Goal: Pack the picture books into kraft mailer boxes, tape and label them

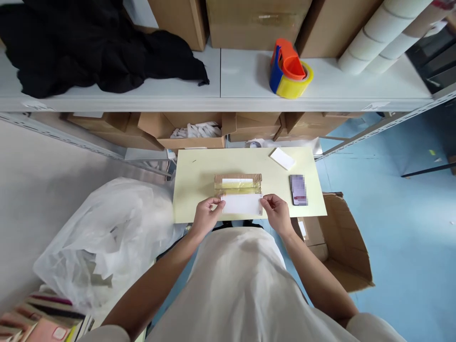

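A white paper label is stretched between my two hands at the near side of a small brown cardboard box. Clear yellowish tape runs across the box, and a white strip shows on its top. My left hand pinches the label's left edge between thumb and finger. At the right edge, my right hand pinches it the same way. The label overlaps the near part of the box; whether it is stuck there I cannot tell. Box and label are on a pale yellow table.
On the table lie a white stack of labels and a phone. A tape dispenser and black cloth occupy the shelf above. A plastic bag bulges at left; an open carton stands at right.
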Demonstrator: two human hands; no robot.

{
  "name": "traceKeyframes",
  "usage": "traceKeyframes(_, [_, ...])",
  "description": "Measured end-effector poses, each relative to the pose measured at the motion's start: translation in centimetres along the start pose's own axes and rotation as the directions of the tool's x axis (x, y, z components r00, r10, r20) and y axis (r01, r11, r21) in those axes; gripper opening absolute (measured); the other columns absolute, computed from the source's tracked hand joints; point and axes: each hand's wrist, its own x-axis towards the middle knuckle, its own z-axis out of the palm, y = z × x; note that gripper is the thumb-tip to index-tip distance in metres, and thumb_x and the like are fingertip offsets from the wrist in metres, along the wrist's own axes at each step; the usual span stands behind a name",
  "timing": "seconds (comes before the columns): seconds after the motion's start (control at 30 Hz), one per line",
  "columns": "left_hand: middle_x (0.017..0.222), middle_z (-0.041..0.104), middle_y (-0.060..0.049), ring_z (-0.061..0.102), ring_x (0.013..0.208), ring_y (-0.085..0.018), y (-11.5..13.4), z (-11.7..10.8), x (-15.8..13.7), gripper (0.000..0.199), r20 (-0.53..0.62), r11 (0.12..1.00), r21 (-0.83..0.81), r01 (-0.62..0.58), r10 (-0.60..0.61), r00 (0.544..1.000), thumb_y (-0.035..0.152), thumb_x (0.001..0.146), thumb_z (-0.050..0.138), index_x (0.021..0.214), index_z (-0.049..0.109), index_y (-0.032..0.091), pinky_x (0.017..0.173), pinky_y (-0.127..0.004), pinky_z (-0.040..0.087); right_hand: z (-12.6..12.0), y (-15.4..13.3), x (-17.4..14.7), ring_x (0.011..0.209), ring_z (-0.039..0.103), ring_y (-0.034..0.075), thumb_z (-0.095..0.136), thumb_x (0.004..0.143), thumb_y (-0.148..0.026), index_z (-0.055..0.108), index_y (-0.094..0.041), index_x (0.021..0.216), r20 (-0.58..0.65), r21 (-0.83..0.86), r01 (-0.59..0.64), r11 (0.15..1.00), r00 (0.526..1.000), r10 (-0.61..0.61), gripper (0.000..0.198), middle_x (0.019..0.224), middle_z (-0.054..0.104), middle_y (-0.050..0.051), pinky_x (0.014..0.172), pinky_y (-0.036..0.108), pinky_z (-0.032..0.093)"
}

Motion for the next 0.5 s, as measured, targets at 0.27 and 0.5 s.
traceKeyframes(0.27, [0.066, 0.066, -0.001, 0.057, 0.058, -0.013, -3.0, 0.4, 1.7, 0.026, 0.034, 0.991, 0.128, 0.024, -0.029, 0.999, 0.042, 0.077, 0.056, 0.073, 0.067, 0.019, 0.06, -0.024, 0.045, 1.7, 3.5, 2.1, 0.048, 0.043, 0.011, 0.058, 0.077, -0.052, 0.063, -0.017, 0.076, -0.035, -0.181, -0.069, 0.981, 0.997, 0.064, 0.036, 0.056, 0.055, -0.001, 0.049, 0.023, 0.036])
traceKeyframes(0.5, [0.075, 0.073, -0.001, 0.065, 0.067, -0.016, -3.2, 1.9, 6.7, 0.02, -0.008, 0.968, 0.245, 0.049, -0.049, 0.999, 0.037, 0.074, 0.061, 0.074, 0.072, 0.02, 0.069, -0.027, 0.05, 2.8, 3.3, 6.6, 0.061, 0.058, 0.016, 0.054, 0.082, -0.041, 0.067, -0.019, 0.08, -0.106, -0.502, -0.011, 0.865, 0.993, -0.049, 0.026, 0.073, 0.069, 0.004, 0.061, 0.026, 0.043])
